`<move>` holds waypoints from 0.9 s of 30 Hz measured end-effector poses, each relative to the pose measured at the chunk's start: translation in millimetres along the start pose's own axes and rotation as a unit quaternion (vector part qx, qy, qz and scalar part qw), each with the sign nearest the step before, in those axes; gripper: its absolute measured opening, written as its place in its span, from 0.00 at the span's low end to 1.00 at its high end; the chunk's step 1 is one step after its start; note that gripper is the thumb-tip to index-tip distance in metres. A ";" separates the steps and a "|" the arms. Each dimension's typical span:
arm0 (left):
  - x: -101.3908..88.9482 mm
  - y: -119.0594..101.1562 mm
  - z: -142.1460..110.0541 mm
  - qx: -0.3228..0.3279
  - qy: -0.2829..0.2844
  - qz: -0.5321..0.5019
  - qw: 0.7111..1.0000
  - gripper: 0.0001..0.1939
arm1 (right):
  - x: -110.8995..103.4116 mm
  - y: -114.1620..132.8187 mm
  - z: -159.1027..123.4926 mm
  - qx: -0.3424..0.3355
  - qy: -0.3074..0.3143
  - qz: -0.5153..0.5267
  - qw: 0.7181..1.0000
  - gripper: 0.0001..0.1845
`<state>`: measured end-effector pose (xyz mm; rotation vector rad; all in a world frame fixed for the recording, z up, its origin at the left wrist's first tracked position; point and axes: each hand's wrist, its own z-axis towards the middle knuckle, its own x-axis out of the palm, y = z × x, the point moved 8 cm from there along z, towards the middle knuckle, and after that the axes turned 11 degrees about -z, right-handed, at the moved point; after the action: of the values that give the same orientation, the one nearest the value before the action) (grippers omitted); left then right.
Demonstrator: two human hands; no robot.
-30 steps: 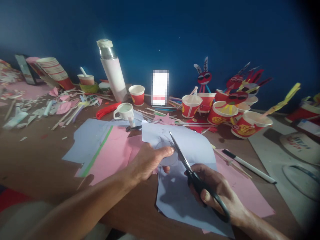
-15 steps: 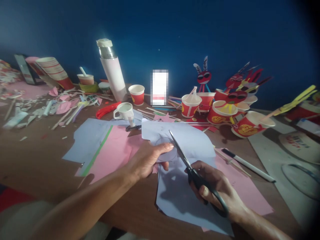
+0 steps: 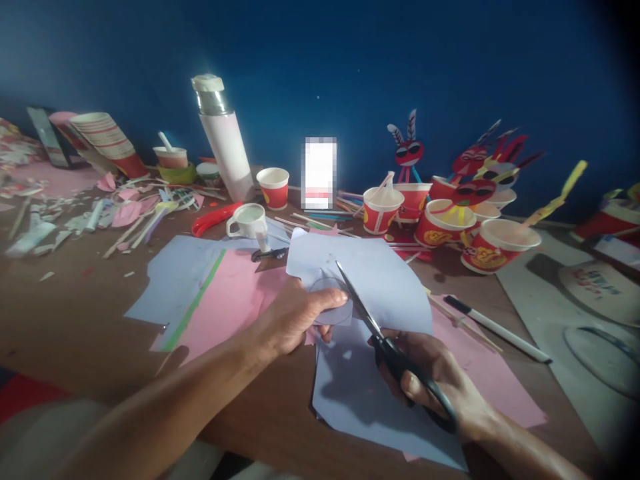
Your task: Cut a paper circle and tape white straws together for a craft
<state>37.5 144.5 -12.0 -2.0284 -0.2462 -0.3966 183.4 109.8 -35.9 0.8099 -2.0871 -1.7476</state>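
Note:
My left hand (image 3: 300,313) pinches a sheet of pale blue paper (image 3: 380,273), thumb on top and fingers beneath. A drawn circle shows on the paper around my thumb. My right hand (image 3: 435,380) is wrapped round the black handles of a pair of scissors (image 3: 367,310). The blades look nearly closed and lie at the paper just right of my left thumb, pointing away from me. Under both hands rests another pale blue sheet (image 3: 360,400), on top of pink paper (image 3: 495,380).
Red paper cups (image 3: 445,223), some with paper figures, stand at the back right. A white flask (image 3: 225,147), a white mug (image 3: 249,220) and a lit, blurred screen (image 3: 320,173) are behind the paper. Scraps and sticks (image 3: 135,213) litter the left; a marker (image 3: 497,330) lies right.
The held paper has turned and lifted slightly, its right side now lower toward my right hand. The scissor blades have come closer together. Yellow strips in the right-hand cup have shifted left.

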 end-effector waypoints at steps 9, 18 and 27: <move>0.3 -3.2 0.7 0.037 -0.001 -0.024 0.999 0.08 | -0.1 4.9 -0.2 0.003 0.007 -0.025 1.000 0.28; -2.1 -0.7 2.5 0.032 -0.007 -0.040 0.999 0.07 | -0.4 0.5 -1.0 -0.010 0.014 -0.012 1.000 0.25; -3.4 3.2 2.9 0.015 0.005 -0.063 0.998 0.11 | -0.2 10.1 1.6 0.015 0.004 -0.028 0.999 0.28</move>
<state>36.0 145.5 -17.2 -1.9880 -0.3725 -0.4776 180.4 112.3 -26.5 0.8900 -2.1100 -1.7408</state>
